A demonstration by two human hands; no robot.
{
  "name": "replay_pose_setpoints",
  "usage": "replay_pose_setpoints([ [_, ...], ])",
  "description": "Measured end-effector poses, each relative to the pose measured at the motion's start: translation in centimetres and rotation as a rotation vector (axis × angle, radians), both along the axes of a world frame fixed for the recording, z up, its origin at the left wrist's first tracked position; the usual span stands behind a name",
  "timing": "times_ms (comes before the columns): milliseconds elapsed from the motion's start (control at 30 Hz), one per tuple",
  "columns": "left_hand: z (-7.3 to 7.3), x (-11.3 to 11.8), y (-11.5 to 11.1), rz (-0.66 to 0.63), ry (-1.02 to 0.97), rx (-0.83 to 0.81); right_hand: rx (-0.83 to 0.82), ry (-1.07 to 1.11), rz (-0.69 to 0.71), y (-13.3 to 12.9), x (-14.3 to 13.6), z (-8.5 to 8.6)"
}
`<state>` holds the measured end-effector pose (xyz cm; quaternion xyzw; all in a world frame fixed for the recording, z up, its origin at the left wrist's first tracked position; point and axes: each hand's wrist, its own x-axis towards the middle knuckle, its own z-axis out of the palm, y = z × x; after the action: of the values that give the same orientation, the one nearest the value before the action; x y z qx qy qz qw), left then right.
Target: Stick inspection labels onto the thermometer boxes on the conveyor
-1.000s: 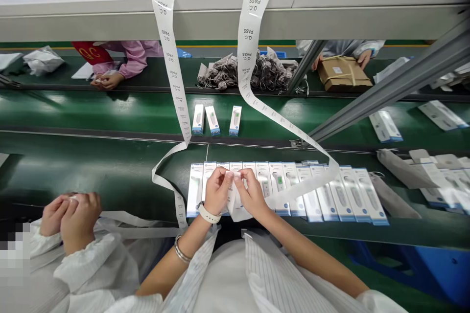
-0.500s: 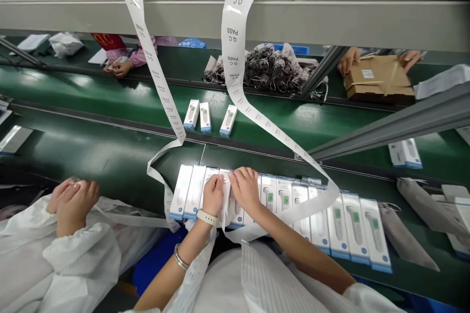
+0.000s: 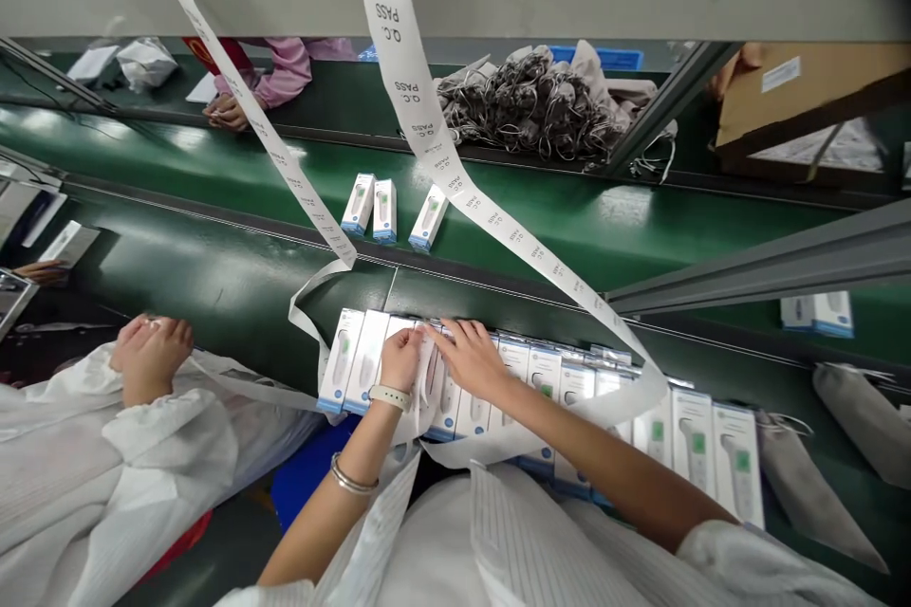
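A row of white and blue boxes with a thermometer-like device pictured on them lies in front of me. My left hand, wearing a pale wristband and a bangle, is closed on the white label strip above the row. This strip, printed "Q.C. PASS", hangs from above, loops below my right forearm and runs up to the left fingers. My right hand lies over the box tops with fingers stretched out, its index fingertip beside my left thumb. Whether a loose label sits under that fingertip cannot be made out.
A second label strip hangs at left, leading towards a co-worker's hands. Three boxes stand on the green belt. Beyond are a heap of grey pouches and a cardboard box. A metal strut slants at right.
My right fingers have straightened and spread over the boxes; earlier they were curled beside the left hand. The view has shifted slightly. Across the belt, the cardboard box has been tilted up.
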<state>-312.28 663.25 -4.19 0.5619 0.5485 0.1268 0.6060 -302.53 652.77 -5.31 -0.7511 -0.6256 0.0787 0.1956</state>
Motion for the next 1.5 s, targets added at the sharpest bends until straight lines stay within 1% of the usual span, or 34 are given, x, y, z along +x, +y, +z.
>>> replay_pose_setpoints([
  [67,-0.1,-0.3,0.1,0.025,-0.025,0.010,-0.003,-0.017,-0.010,0.0,0.0,-0.1],
  [167,0.2,-1.1,0.1,0.066,-0.048,0.006,-0.002,-0.034,-0.041,0.4,-0.1,-0.3],
  [267,0.8,-1.9,0.0,0.091,-0.065,0.013,-0.052,-0.013,-0.070,1.6,0.3,-0.5],
  [333,1.3,-2.2,0.0,0.093,-0.080,0.016,-0.119,0.017,-0.092,2.6,0.8,-0.6],
  [400,1.8,-2.6,-0.1,0.088,-0.102,0.017,-0.148,0.035,-0.113,3.2,1.2,-0.4],
  [467,2.5,-2.9,-0.4,0.060,-0.153,0.020,-0.087,0.047,-0.144,3.2,1.3,0.0],
  [533,3.3,-3.2,-0.8,0.009,-0.221,0.063,0.048,0.125,-0.192,2.5,0.7,1.0],
  [567,3.7,-3.3,-1.1,-0.024,-0.254,0.099,0.119,0.211,-0.214,1.9,0.1,1.6],
  [633,4.4,-3.5,-1.7,-0.097,-0.306,0.184,0.242,0.454,-0.245,0.6,-1.4,3.0],
  [700,5.0,-3.5,-2.4,-0.170,-0.335,0.257,0.329,0.687,-0.266,-0.6,-3.0,4.3],
  [733,5.2,-3.4,-2.8,-0.207,-0.343,0.286,0.367,0.767,-0.287,-1.0,-3.7,4.9],
  [833,5.9,-3.3,-3.9,-0.286,-0.387,0.382,0.457,0.883,-0.361,-2.0,-4.7,5.9],
  [933,6.5,-3.1,-4.4,-0.340,-0.462,0.450,0.498,0.917,-0.382,-2.6,-4.6,6.1],
  [1000,6.8,-3.0,-4.6,-0.380,-0.483,0.446,0.490,0.886,-0.368,-3.1,-4.2,6.1],
  [1067,6.8,-2.7,-4.7,-0.392,-0.469,0.423,0.460,0.795,-0.334,-3.6,-3.8,6.1],
  [1167,6.3,-2.1,-4.9,-0.332,-0.417,0.399,0.416,0.611,-0.260,-4.2,-3.2,6.0],
  [1233,5.7,-1.6,-5.3,-0.279,-0.375,0.390,0.385,0.513,-0.243,-4.2,-2.8,5.6],
  [1333,4.7,-0.8,-5.7,-0.217,-0.318,0.376,0.328,0.397,-0.281,-3.8,-2.0,4.5],
  [1433,3.4,-0.1,-5.9,-0.225,-0.277,0.332,0.246,0.267,-0.329,-3.2,-1.1,3.0],
  [1500,2.4,0.3,-5.7,-0.211,-0.229,0.246,0.192,0.180,-0.341,-2.8,-0.4,2.0],
])
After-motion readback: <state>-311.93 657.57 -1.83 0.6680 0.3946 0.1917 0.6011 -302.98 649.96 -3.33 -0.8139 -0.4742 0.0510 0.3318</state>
